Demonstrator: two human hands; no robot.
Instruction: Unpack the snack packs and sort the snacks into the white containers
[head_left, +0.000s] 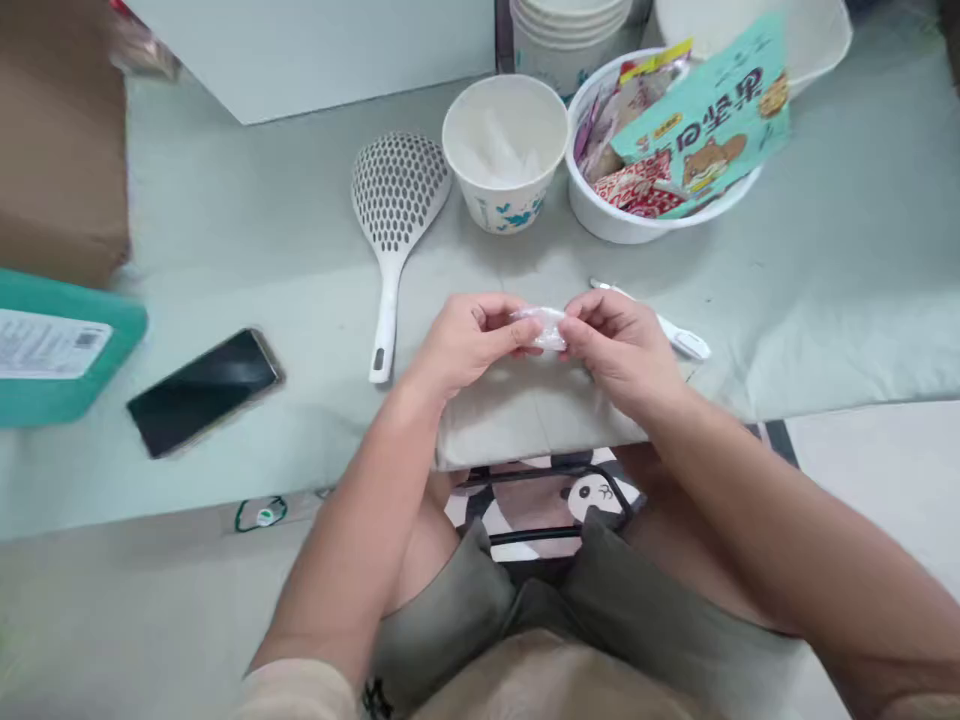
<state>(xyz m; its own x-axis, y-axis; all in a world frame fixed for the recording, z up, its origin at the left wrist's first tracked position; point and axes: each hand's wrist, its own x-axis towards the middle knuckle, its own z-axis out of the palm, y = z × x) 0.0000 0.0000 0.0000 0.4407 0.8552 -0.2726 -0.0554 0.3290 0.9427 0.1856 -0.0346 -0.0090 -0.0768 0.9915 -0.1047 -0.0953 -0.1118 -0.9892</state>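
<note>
A small clear, crinkled plastic packet (547, 328) is held between both hands near the table's front edge. My left hand (487, 338) pinches its left end between thumb and fingers, and my right hand (613, 345) pinches its right end. What is inside the packet cannot be made out. Just beyond my right hand lies a slim white tool (681, 338), partly hidden by the hand. Above the hands stands a white paper cup (506, 150) with a blue leaf print and some clear plastic inside.
A white slotted ladle (397, 200) lies left of the cup. At the back right, a white bowl (626, 228) holds snack packets. A phone (206, 392) and a teal package (67, 345) lie at left. Stacked cups (566, 50) stand behind.
</note>
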